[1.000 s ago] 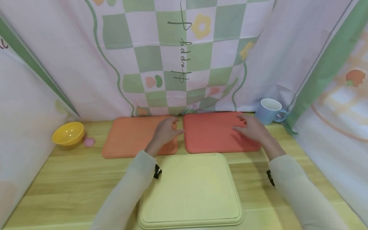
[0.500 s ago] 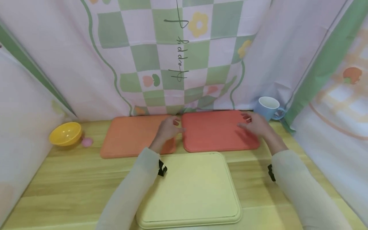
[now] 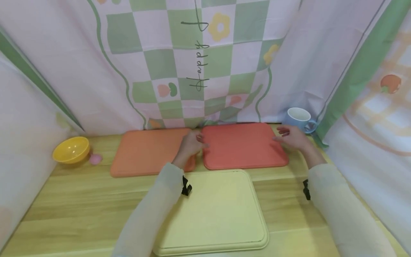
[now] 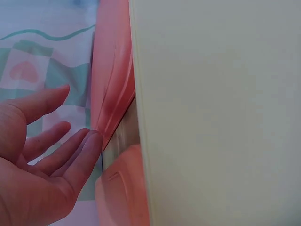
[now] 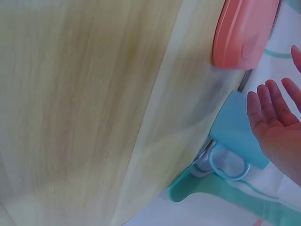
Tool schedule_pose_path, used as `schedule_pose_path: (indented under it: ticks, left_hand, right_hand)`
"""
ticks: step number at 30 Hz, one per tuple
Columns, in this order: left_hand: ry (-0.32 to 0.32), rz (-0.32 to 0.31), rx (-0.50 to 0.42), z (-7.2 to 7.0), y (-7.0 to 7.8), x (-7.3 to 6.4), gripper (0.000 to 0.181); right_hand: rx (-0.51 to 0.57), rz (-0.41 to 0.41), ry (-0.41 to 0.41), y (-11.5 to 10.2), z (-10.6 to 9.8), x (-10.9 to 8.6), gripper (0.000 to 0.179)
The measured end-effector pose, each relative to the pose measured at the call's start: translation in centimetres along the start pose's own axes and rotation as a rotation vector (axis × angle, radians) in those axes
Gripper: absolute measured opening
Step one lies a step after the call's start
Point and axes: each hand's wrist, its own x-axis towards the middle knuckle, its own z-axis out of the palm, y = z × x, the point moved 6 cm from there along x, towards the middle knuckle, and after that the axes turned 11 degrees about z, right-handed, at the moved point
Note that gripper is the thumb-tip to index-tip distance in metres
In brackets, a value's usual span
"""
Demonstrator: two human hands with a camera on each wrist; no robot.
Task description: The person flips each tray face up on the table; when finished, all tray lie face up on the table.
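A flat red rectangular board [image 3: 240, 148] with rounded corners lies at the back of the table, between my two hands. My left hand [image 3: 191, 144] is over the right end of an orange board [image 3: 149, 151], thumb and fingertips right at the red board's left edge. In the left wrist view its fingers [image 4: 77, 162] are relaxed, and nothing is in them. Beyond the red board's right edge hovers my right hand [image 3: 293, 137], fingers loosely spread and holding nothing. The right wrist view shows that hand [image 5: 277, 110] overlapping a blue mug [image 5: 237, 129].
In front lies a larger pale yellow board [image 3: 221, 214], partly under my left sleeve. A yellow bowl [image 3: 71, 150] and a small pink object [image 3: 95, 159] sit at the far left. Printed curtains [image 3: 218, 64] hang close behind the boards and along both sides.
My right hand has moved right, off the red board and towards the mug. My left hand has shifted slightly right, to the red board's left edge. The boards keep their places.
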Motion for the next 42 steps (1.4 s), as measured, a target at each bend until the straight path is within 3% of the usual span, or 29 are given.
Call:
schedule_pose_path:
  ticks: [6,12,17,20,27,31,36,39,42]
  left_hand:
    - [0.001,-0.067,-0.021,0.2,-0.1,-0.3,0.045]
    - [0.010,-0.093,-0.058,0.4,-0.5,-0.3,0.045]
    - [0.008,-0.121,-0.126,0.7,-1.2,-0.4,0.022]
    - [0.007,-0.119,-0.153,0.8,-1.5,-0.3,0.028]
    - [0.008,-0.091,-0.068,0.6,-1.4,-0.2,0.025]
    - [-0.001,-0.114,-0.107,0.6,-1.4,-0.3,0.017]
    - [-0.016,-0.154,-0.186,0.9,-1.6,-0.1,0.043]
    - [-0.028,-0.146,-0.160,1.1,-1.5,0.2,0.049]
    - [-0.040,-0.124,-0.129,1.2,-1.3,0.5,0.047]
  right_hand:
    - [-0.020,0.022,0.002,0.7,-0.4,0.2,0.063]
    - [-0.077,0.058,0.018,2.3,-0.7,0.7,0.063]
    - [-0.050,0.113,-0.043,3.4,-0.1,0.8,0.066]
    - [-0.035,0.148,-0.081,3.7,0.2,0.7,0.070]
    - [-0.027,0.192,-0.119,3.9,0.7,0.5,0.075]
    - [0.067,0.206,-0.154,3.6,1.1,0.3,0.075]
    - [0.243,0.250,-0.211,3.4,1.7,0.2,0.074]
    - [0.263,0.276,-0.197,3.5,1.5,0.4,0.073]
    - [0.357,0.312,-0.207,3.9,1.4,0.5,0.069]
